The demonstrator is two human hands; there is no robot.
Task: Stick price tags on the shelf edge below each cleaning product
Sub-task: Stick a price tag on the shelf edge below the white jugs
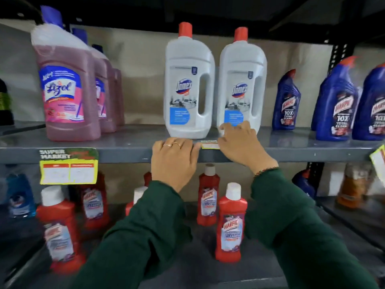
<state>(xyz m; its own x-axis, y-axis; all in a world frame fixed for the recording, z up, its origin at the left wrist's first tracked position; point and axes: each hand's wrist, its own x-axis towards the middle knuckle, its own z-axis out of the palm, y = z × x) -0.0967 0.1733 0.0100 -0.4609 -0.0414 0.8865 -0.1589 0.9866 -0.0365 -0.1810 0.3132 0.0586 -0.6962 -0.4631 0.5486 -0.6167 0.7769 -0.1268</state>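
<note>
A yellow price tag (210, 145) lies against the grey shelf edge (125, 155), below two white Domex bottles (188, 84). Only a small strip of the tag shows between my hands. My left hand (174, 161) lies flat over the edge to the tag's left, fingers curled onto the shelf top. My right hand (241, 146) presses on the tag's right end, fingertips touching the base of the right Domex bottle (241, 84). A larger yellow tag (68, 166) is stuck on the edge under the pink Lizol bottles (66, 90).
Blue Harpic bottles (335, 101) stand on the right of the same shelf, with another tag (378, 161) at the right margin. Red Harpic bottles (230, 224) fill the shelf below, under my forearms. A black upright (339, 57) sits at the right.
</note>
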